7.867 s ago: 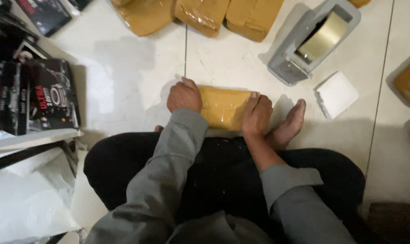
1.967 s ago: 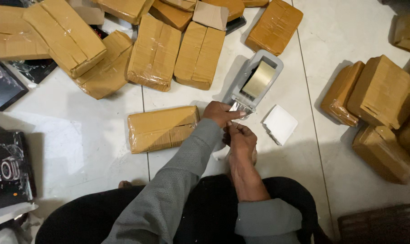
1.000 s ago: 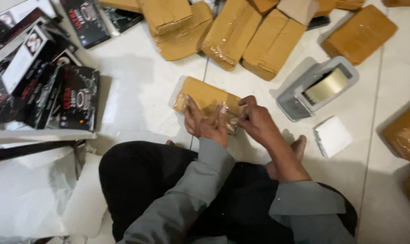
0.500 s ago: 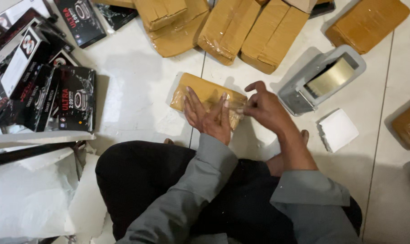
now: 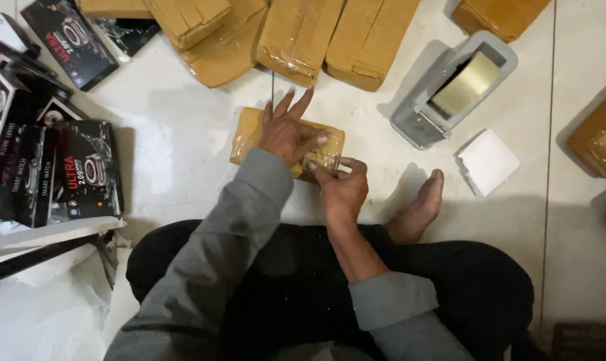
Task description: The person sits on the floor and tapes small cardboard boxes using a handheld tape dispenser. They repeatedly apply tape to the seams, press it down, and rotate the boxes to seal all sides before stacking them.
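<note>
Now lying flat, fingers spread, on the tape-wrapped parcel (image 5: pixel 286 144), the left hand (image 5: pixel 288 130), no longer half-curled. Pinching the parcel's near edge at five o'clock, the right hand (image 5: pixel 343 190), lowered from mid-air. Suggesting tape being pressed down, with the parcel resting on the floor at seven o'clock of the tape dispenser (image 5: pixel 453 90).

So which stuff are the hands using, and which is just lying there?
In use:
left hand flat on the brown parcel
right hand at its near edge

Lying about:
tape dispenser
white pad
black boxes
other parcels
</note>
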